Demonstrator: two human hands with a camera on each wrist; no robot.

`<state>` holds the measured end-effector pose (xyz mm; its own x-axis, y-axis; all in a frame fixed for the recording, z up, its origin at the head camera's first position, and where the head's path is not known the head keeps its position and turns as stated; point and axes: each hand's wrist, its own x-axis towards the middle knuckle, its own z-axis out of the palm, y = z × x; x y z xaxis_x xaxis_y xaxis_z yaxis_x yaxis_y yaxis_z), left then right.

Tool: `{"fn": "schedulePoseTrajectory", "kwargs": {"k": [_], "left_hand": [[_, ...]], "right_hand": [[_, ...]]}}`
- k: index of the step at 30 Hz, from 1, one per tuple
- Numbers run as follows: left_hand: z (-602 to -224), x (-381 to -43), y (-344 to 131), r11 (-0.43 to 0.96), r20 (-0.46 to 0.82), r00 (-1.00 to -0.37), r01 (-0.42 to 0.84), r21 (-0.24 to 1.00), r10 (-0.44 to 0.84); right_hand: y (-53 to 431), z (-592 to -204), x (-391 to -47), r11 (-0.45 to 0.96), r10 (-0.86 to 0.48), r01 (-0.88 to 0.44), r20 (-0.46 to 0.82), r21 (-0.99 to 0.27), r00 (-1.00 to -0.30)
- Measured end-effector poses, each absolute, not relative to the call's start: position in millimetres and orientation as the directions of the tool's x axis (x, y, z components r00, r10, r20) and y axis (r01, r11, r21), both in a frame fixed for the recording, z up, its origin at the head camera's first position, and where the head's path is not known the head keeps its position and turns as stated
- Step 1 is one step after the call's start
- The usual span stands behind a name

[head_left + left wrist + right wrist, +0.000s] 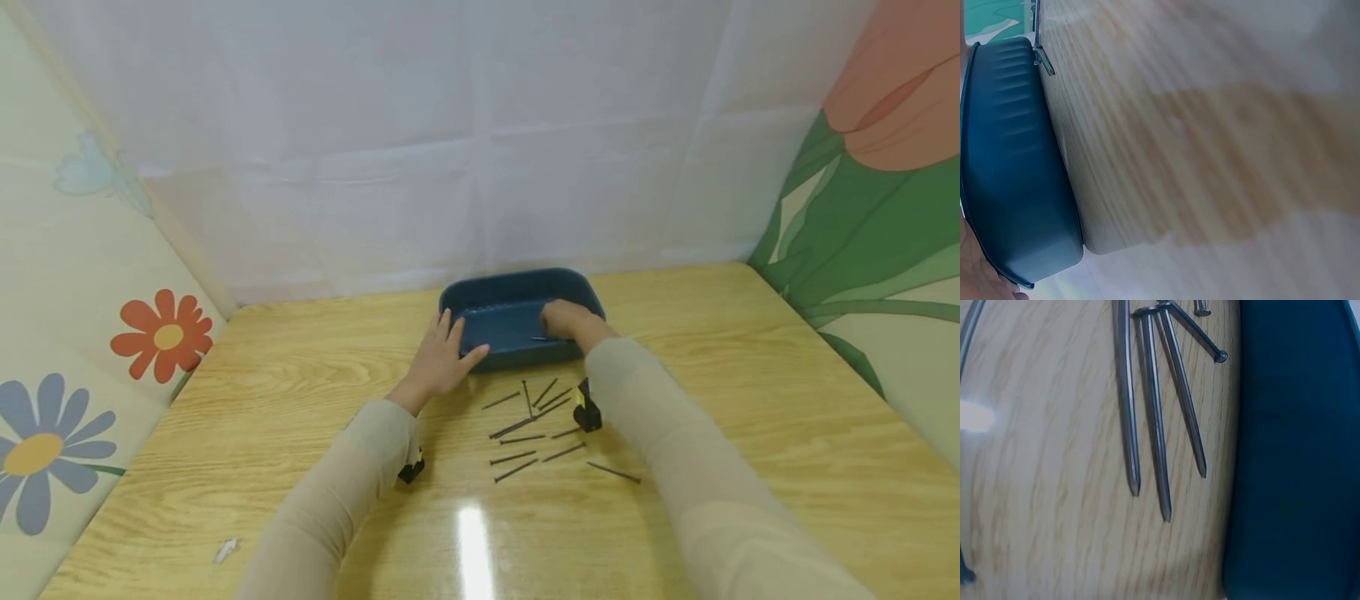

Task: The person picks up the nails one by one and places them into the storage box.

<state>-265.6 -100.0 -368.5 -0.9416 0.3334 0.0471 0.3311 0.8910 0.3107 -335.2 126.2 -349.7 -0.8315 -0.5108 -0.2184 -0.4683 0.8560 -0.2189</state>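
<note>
A dark blue tray (517, 358) stands near the back of the wooden table. My left hand (441, 357) rests at its left end, fingers spread over the rim and thumb by the front edge. Inside the tray's right part is my right hand (567, 320), its fingers curled downward. A thin dark nail (538, 338) shows low in the tray beside that hand; I cannot tell whether the hidden fingertips hold it. In the right wrist view, loose steel nails (1154, 419) lie next to the tray's wall (1297, 456).
Several nails (516, 471) are scattered on the table (300, 350) between my forearms, some crossing each other. A white cloth (390, 150) hangs behind the tray. Flower-patterned panels (45, 275) stand at both sides. A small white scrap (226, 549) lies at the front left.
</note>
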Motion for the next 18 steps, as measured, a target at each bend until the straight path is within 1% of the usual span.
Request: {"fn": "schedulePoseTrajectory", "kwargs": {"k": [8, 13, 15, 18], "left_hand": [[-370.2, -266.4, -99.7, 0.895, 0.055, -0.941, 0.336, 0.294, 0.335], [-370.3, -267.0, -100.7, 0.890, 0.059, -0.937, 0.345, 0.299, 0.344], [-370.1, -266.7, -100.5, 0.888, 0.062, -0.936, 0.348, 0.301, 0.346], [-369.8, -266.0, -99.8, 0.887, 0.062, -0.936, 0.348, 0.304, 0.346]], "right_hand": [[129.3, -351.9, -337.6, 0.865, -0.497, -0.455, -0.234, -0.212, -0.835], [134.3, -359.6, -352.4, 0.876, -0.476, -0.424, -0.277, -0.229, -0.835], [139.4, -367.5, -361.7, 0.859, -0.502, -0.441, -0.258, -0.262, -0.825], [141.9, -369.0, -363.6, 0.859, -0.499, -0.432, -0.261, -0.275, -0.826]]}}
